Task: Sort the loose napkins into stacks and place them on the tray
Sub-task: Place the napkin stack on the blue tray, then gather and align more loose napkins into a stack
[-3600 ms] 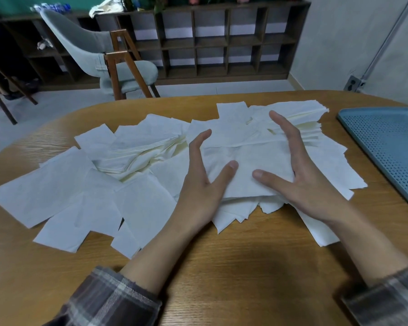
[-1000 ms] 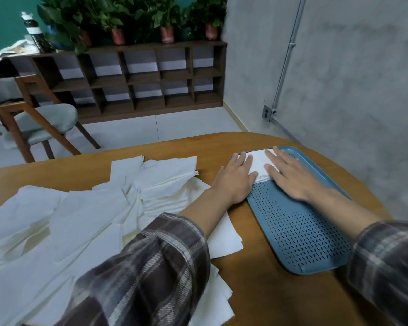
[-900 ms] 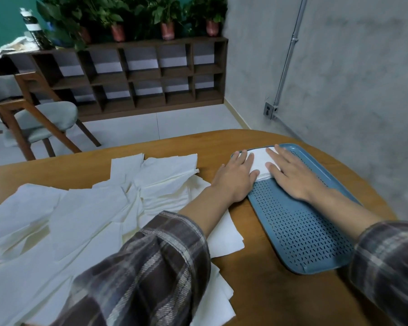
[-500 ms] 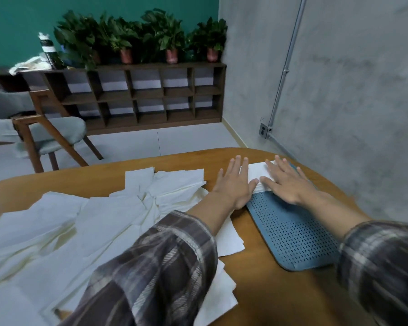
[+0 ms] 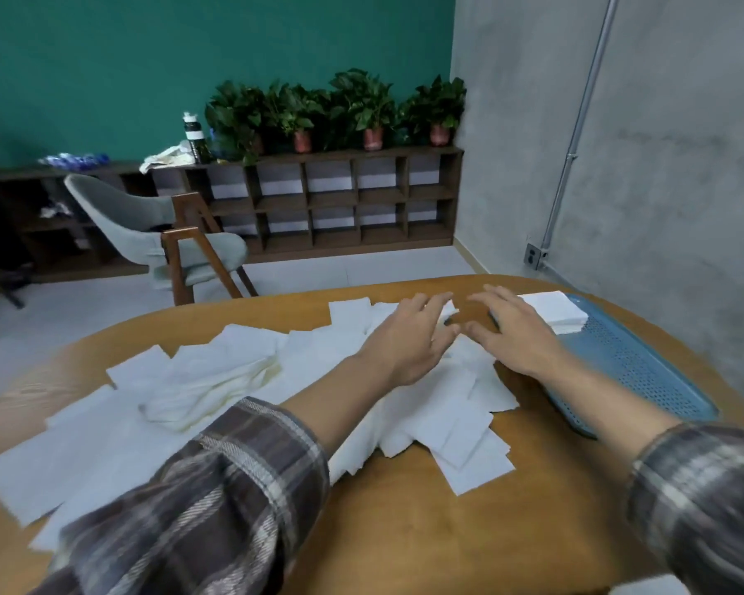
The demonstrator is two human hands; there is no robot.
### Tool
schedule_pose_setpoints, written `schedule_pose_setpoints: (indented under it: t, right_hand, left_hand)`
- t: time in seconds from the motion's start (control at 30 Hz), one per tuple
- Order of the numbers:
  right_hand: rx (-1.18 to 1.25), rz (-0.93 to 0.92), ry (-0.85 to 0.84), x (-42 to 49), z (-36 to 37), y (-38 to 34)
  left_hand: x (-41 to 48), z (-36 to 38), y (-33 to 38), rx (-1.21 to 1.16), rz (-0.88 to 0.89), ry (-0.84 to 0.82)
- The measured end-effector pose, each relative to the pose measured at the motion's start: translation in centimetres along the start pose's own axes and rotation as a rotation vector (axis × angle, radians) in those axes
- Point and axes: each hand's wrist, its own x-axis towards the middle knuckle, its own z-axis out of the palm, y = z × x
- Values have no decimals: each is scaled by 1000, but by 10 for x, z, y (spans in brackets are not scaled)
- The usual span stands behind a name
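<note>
From the head camera, one neat stack of white square napkins (image 5: 553, 311) sits on the far corner of the blue perforated plastic tray (image 5: 632, 371), which lies at the right end of the oval wooden table (image 5: 404, 530). I judge the task barely started: the big spread of loose white paper napkins (image 5: 215, 371) covers the table's left and middle, unsorted, some crumpled and overlapping.

The left hand (image 5: 409, 341) and right hand (image 5: 514, 337) are side by side over the near edge of that spread, just beside the tray, fingers splayed and holding nothing.

Beyond the table stand a pale green chair with wooden legs (image 5: 155, 234), a dark wooden cubby shelf (image 5: 340, 199) and potted plants (image 5: 340, 105). Nothing blocks the tray, though a few sheets lie close to its left rim.
</note>
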Motion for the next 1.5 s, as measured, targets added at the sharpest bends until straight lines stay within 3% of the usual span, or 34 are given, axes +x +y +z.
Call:
schedule_pose_setpoints:
  t: [0.23,0.4,0.5,0.7,0.9,1.07,1.27,1.5]
  right_hand:
    - [41,-151,5,-18,45,-68]
    - [58,-278,126,-33,79,-97]
    - [63,-341,95,-44,103,-113]
    - [41,-290,-74,-36,131,-116]
    - [148,-322,-111,-43,128,-105]
    - [256,-359,45,-43,129,-101]
    - [321,-477,176,-46,127,-105]
    - [580,-319,196,-52,113,-114]
  left_hand:
    - [-88,-10,-90,82,-173,32]
    - [-125,14,-117,30,-225,91]
    - [-134,28,-128,-34,-224,162]
    - [-135,32,-142,-129,-195,251]
    - [-133,33,-140,15,-65,398]
    - [-138,26,-137,-47,-20,435]
    - [-143,14,-133,-163,-48,364]
    - [-146,7,-130,-309,-158,358]
